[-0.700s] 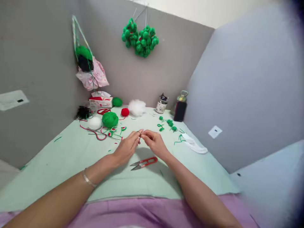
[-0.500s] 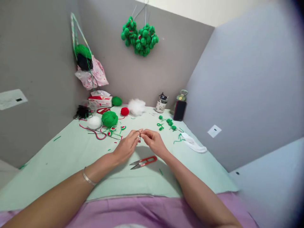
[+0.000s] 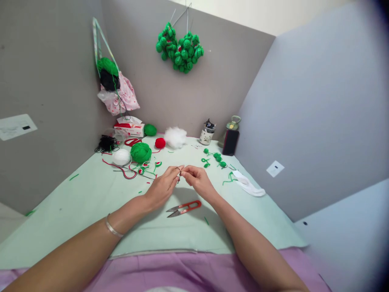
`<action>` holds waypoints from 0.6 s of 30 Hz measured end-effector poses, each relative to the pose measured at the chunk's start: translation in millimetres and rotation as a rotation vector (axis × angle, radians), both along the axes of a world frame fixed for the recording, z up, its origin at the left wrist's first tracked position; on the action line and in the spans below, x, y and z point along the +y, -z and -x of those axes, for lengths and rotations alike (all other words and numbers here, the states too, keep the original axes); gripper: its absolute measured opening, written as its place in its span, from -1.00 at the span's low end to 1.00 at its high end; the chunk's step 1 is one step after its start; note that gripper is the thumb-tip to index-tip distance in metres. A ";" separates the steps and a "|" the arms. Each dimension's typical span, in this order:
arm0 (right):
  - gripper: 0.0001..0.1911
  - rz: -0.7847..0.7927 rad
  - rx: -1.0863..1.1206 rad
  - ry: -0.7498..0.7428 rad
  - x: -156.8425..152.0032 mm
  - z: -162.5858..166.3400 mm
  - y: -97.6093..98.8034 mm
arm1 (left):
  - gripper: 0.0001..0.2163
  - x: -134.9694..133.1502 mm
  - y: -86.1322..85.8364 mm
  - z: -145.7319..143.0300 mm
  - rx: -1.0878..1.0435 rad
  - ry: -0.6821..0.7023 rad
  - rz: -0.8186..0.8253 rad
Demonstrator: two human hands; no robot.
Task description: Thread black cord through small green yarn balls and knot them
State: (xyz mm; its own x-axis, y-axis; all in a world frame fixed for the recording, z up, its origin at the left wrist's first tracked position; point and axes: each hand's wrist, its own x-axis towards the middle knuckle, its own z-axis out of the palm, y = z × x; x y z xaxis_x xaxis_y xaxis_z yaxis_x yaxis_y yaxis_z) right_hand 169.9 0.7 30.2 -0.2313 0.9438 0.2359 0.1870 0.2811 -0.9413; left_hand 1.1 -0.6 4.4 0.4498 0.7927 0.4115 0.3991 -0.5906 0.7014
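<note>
Over the middle of the table, my left hand [image 3: 163,183] and my right hand [image 3: 197,178] meet at the fingertips. Between them runs a thin black yarn [image 3: 179,175], looped at the left fingers and pinched by the right ones. Anything else small inside the fingers is hidden. Below the hands lie orange-handled thread snips [image 3: 184,208], their blades pointing left. Left of my left hand are small green, red and white crocheted pieces [image 3: 141,171] among loose yarn ends.
Yarn balls in green [image 3: 141,153], white [image 3: 121,157] and red [image 3: 160,143] sit at the back left, by white stuffing [image 3: 175,138]. Small green balls [image 3: 217,157], a phone [image 3: 230,142] and a white strip [image 3: 248,184] lie right. Green crocheted clusters [image 3: 187,52] hang on the wall.
Both hands stay almost in place, fingers still together. The black yarn's lower end has tilted slightly, and the whole view has shifted a little.
</note>
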 end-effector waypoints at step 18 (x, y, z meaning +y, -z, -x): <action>-0.75 -0.256 -0.266 0.212 -8.0 2.2 6.8 | -0.71 3.5 -13.6 2.9 -0.459 0.012 0.405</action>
